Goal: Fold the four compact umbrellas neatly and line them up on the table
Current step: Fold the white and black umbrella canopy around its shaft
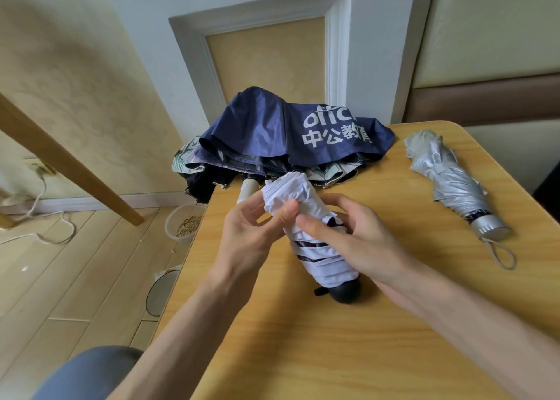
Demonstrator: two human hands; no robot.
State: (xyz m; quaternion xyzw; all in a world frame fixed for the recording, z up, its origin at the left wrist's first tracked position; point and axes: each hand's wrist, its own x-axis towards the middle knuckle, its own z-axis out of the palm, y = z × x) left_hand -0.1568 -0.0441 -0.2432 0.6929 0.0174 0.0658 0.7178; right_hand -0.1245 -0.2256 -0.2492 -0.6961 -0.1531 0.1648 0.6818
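Your hands both close on the white umbrella (321, 267) over the middle of the desk (303, 354). Your left hand (251, 233) pinches the bunched white fabric near the far, tip end, with the thumb on top and the fingers curled beneath. Your right hand (348, 239) wraps round the umbrella's middle, the thumb pressing the folds just beside your left thumb. The canopy is gathered round the shaft, with dark stripes showing between the pleats. Its black handle (345, 292) points toward you and is at the desk surface; you cannot tell whether it touches.

From the head view, the silver umbrella (454, 184) lies folded and strapped on the right side of the desk, well apart from your hands. Its grey wrist loop (503, 255) trails toward the near edge. At the far edge of the desk, the navy umbrella (272, 126) with white lettering sits loose and unfolded, its canopy spread and hanging partly past the desk edge. Beneath it a pale patterned canopy (181, 160) pokes out on the left, and a cream handle (247, 189) sticks out just beyond the white umbrella's tip.

On the floor to the left of the desk sits a clear bowl (185, 223) holding something grainy. A white cord (42, 217) runs from a wall socket (36, 164). Your knee (91, 372) shows at the bottom left.
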